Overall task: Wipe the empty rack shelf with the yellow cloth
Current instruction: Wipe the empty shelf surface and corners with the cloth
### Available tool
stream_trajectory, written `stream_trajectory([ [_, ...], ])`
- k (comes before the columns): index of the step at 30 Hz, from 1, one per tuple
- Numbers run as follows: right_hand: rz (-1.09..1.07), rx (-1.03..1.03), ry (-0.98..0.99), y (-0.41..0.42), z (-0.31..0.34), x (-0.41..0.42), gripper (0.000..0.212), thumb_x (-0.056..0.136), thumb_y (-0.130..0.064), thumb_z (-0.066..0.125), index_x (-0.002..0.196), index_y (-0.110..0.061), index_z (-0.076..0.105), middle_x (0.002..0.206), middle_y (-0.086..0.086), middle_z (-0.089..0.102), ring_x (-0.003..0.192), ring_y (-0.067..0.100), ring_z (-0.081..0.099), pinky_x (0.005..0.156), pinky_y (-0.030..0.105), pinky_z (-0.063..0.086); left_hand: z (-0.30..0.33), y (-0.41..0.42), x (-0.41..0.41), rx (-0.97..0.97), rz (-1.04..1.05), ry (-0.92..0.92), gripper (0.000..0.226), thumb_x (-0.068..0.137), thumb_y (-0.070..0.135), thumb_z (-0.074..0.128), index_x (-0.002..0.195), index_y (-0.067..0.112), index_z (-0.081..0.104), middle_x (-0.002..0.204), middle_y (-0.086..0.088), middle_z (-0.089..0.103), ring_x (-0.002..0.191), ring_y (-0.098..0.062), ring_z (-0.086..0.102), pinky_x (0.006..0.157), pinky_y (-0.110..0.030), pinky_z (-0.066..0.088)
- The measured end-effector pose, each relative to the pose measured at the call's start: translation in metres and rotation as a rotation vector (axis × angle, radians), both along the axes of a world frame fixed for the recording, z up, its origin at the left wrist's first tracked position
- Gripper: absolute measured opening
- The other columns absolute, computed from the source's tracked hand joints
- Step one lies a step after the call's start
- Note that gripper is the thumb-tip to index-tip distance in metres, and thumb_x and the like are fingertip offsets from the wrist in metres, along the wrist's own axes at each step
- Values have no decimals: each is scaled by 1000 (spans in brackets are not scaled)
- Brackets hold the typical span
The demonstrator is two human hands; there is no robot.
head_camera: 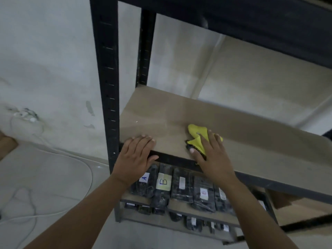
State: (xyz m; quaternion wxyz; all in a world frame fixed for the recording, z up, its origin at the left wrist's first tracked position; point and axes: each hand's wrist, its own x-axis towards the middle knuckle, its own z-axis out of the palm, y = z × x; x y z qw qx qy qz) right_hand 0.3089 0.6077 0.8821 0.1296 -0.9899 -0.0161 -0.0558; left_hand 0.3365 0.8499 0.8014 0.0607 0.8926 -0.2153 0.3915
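The empty rack shelf (179, 112) is a bare brown board in a black metal frame, seen in the head view. A crumpled yellow cloth (196, 134) with a dark edge lies on the board near its front edge. My right hand (213, 157) presses flat on the cloth, fingers straight over it and thumb at its dark corner. My left hand (136, 155) rests flat on the shelf's front left corner, fingers spread over the board and the black front rail.
Several black wrapped packs with letter labels (162, 182) fill the lower shelves. The black upright post (107, 78) stands left of my left hand. An upper shelf beam (251, 20) hangs overhead. White cables (53, 155) trail over the tiled floor at the left.
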Motion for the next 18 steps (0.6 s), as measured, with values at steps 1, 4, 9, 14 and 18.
stream_trajectory([
  [1, 20, -6, 38, -2, 1, 4, 62, 89, -59, 33, 144, -34, 21, 159, 0, 2, 146, 24, -2, 119, 43, 9, -1, -1, -1, -3, 11, 5, 47, 98, 45, 30, 122, 8, 47, 124, -9, 48, 117, -26, 43, 106, -39, 25],
  [4, 80, -50, 39, -11, 3, 30, 57, 89, -56, 39, 139, -28, 33, 156, 5, 10, 142, 30, 6, 116, 42, 13, -2, -6, -4, -57, 45, 24, 45, 99, 43, 29, 126, 11, 45, 128, -6, 43, 121, -25, 41, 113, -37, 15],
  [9, 108, -50, 86, -11, 3, 111, 66, 83, -68, 32, 138, -30, 33, 155, 4, 12, 142, 33, 7, 117, 44, 11, -7, -10, -4, -85, 97, 42, 43, 99, 42, 27, 126, 13, 44, 128, -5, 42, 123, -27, 39, 114, -38, 13],
  [14, 79, 25, 22, 23, 9, 194, 51, 88, -49, 45, 133, -26, 45, 150, 13, 25, 134, 36, 24, 114, 38, 17, -11, -9, 0, -48, 129, 9, 42, 99, 44, 25, 123, 14, 42, 127, -5, 41, 123, -27, 38, 114, -36, 11],
  [18, 154, 184, 27, 58, 15, 214, 61, 86, -35, 52, 139, -10, 37, 142, 16, 41, 131, 32, 36, 109, 36, 30, -13, -10, 1, -44, 151, -18, 43, 98, 45, 24, 121, 14, 43, 127, -5, 42, 122, -28, 39, 111, -39, 16],
])
